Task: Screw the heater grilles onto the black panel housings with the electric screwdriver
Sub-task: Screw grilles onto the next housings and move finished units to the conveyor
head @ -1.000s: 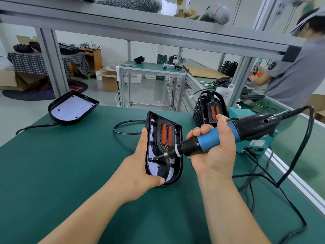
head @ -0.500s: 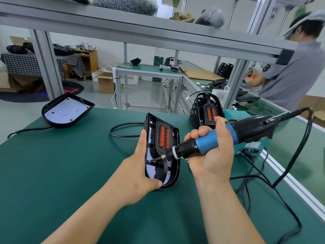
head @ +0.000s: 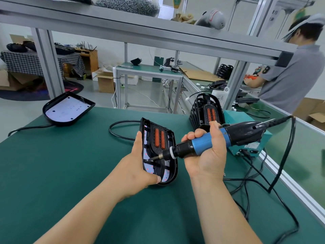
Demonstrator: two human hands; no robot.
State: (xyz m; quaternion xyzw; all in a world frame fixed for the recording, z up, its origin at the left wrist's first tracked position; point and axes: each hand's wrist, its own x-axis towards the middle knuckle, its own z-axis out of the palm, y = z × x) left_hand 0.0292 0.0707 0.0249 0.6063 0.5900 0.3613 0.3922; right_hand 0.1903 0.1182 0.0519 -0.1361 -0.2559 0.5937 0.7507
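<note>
A: Near stuff first, quick. What's the left hand doing?
B: It's wrapped round the black panel housing. The thumb is hooked over its near bottom edge and the other fingers are behind its back. The housing stands on edge mid green mat. Can't tell if it touches the mat.
A: Grille?
B: Inside the housing, upper half, is the heater grille, with two orange bars.
A: And the right hand?
B: At 3 o'clock of the housing, fingers curled tight round the blue barrel of the electric screwdriver. The tool points toward 9, and the bit tip touches the housing's lower inside.
A: Farther out?
B: The tool's cable drops off at 3 o'clock. At 1 o'clock there's a teal power box and a stack of grilles. A second housing lies open side up at 10. Far back at 2 o'clock, another person stands at a bench.
</note>
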